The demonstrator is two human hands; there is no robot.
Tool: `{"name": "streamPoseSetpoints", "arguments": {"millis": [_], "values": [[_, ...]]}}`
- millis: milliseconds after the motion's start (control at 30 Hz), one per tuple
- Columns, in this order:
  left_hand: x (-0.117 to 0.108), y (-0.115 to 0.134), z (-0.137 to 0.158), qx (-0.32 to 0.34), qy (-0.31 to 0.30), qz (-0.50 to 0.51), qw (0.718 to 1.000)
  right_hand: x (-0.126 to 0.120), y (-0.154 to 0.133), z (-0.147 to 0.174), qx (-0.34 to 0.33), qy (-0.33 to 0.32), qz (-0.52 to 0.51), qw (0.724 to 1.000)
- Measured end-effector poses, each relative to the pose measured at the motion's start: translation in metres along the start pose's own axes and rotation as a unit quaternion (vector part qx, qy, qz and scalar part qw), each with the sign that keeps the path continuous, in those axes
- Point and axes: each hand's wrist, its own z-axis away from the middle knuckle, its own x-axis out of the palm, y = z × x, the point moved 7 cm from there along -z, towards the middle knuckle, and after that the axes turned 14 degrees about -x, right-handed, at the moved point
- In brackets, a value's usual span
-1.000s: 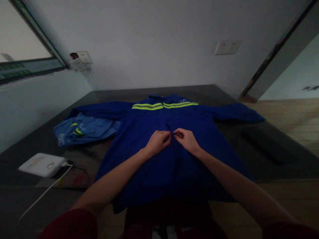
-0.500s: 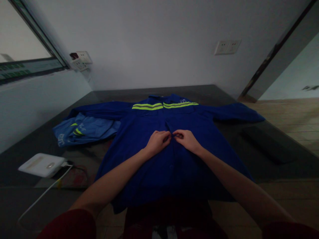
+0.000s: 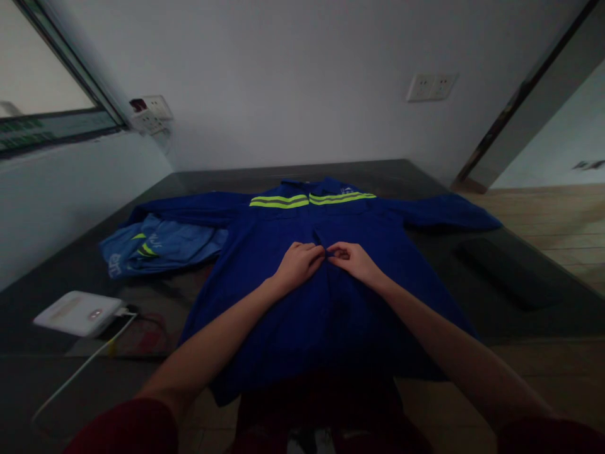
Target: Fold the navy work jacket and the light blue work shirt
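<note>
A dark blue work jacket [image 3: 278,328] lies spread on the dark table, collar at the far side and sleeves out to both sides. Yellow and grey reflective bands cross its chest. At the middle of the front opening, my left hand [image 3: 302,261] pinches the jacket's front edge. Facing it, fingertips almost touching, my right hand [image 3: 352,260] pinches the other side of the placket. The fabric is lifted slightly between them. Whether a button sits between the fingertips is too small and dark to tell.
On the left, a folded lighter blue garment [image 3: 189,246] lies partly by the jacket's sleeve. Nearer stands a white power bank [image 3: 80,313] with a white cable [image 3: 80,372]. A flat black object [image 3: 510,274] lies at the right on the table [image 3: 543,321].
Both hands stay at the same spot on the front opening. The left fingers have closed up more, and the hands have shifted very slightly upward.
</note>
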Motion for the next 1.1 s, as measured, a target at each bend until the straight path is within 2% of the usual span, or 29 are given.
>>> {"name": "streamPoseSetpoints", "arguments": {"millis": [300, 533, 633, 833, 1100], "values": [[-0.002, -0.001, -0.006, -0.003, -0.014, 0.019, 1.000, -0.002, -0.001, 0.001, 0.027, 0.001, -0.027, 0.999], [0.009, -0.010, -0.001, -0.031, -0.009, 0.058, 0.998, 0.002, 0.004, 0.001, 0.035, -0.008, -0.046, 0.998], [0.013, -0.013, 0.000, -0.032, -0.010, 0.094, 0.995, 0.002, 0.004, -0.001, 0.012, -0.027, -0.010, 1.000], [0.014, -0.015, -0.001, -0.027, -0.007, 0.119, 0.993, -0.007, -0.006, -0.004, -0.062, -0.024, 0.115, 0.991], [0.016, -0.019, -0.001, -0.036, -0.024, 0.126, 0.991, 0.000, -0.017, -0.004, -0.116, -0.076, 0.164, 0.977]]}}
